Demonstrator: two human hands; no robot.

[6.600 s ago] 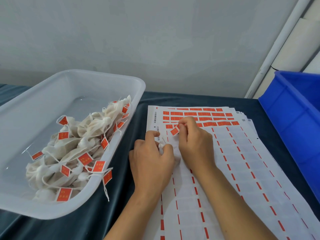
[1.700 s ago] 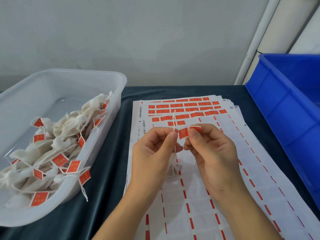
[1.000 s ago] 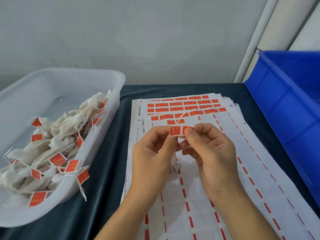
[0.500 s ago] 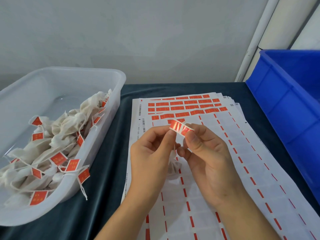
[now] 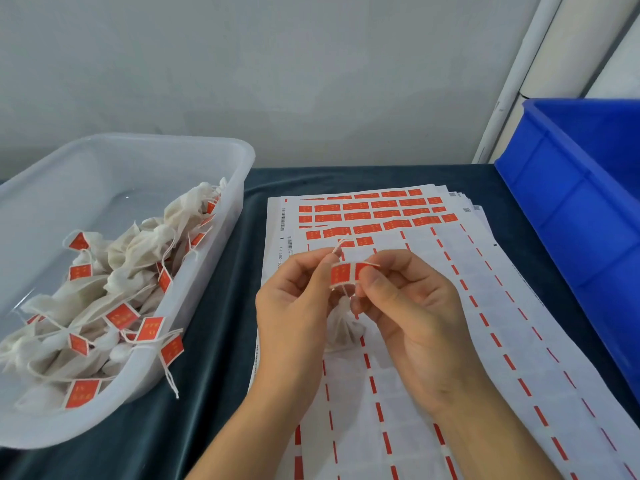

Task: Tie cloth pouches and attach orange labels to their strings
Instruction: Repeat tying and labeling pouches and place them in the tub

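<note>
An orange label (image 5: 343, 273) is held up between both hands, above the label sheets (image 5: 388, 341). My left hand (image 5: 294, 306) pinches its left half; my right hand (image 5: 408, 306) pinches its right half. The pouch's white string (image 5: 344, 292) runs down behind the label's middle, its loose end sticking out above my left fingers. A small white cloth pouch (image 5: 343, 329) hangs from the string between my palms, just over the sheets. Rows of unpeeled orange labels (image 5: 374, 216) fill the far end of the top sheet.
A clear plastic tub (image 5: 138, 161) at the left holds several tied pouches with orange labels (image 5: 121, 315); one string dangles over its rim. A blue crate (image 5: 571, 209) stands at the right. A dark cloth (image 5: 214, 341) covers the table, and a grey wall rises behind.
The label, bent into a fold half a second ago, now lies flatter across the string. Both hands stay in place over the sheets with the pouch hanging between them.
</note>
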